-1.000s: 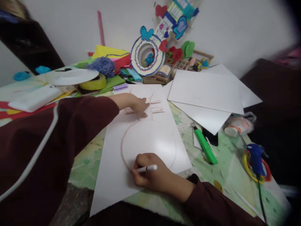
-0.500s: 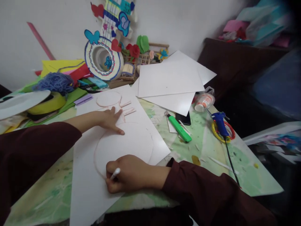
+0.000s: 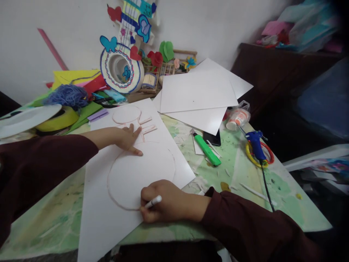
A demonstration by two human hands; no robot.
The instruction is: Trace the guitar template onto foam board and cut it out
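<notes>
A white sheet of board (image 3: 95, 203) lies on the table, bearing a pencil-like outline with a small round shape at the top, a narrow neck with side bars, and a large circle below. My left hand (image 3: 128, 140) rests flat on the sheet over the neck of the drawing, fingers spread. My right hand (image 3: 166, 202) is closed around a white pen (image 3: 153, 202). Its tip, mostly hidden by the fingers, is at the bottom of the large circle, near the sheet's lower right edge.
A green utility knife (image 3: 207, 148) and a blue glue gun (image 3: 255, 143) lie to the right. More white boards (image 3: 197, 92) are stacked behind. A paper guitar (image 3: 136, 78), blue yarn (image 3: 67, 96) and yellow tape (image 3: 58, 120) stand at the back left.
My right hand has moved to the right with the pen, and the circle's line now runs further along its bottom. My left hand stays on the sheet.
</notes>
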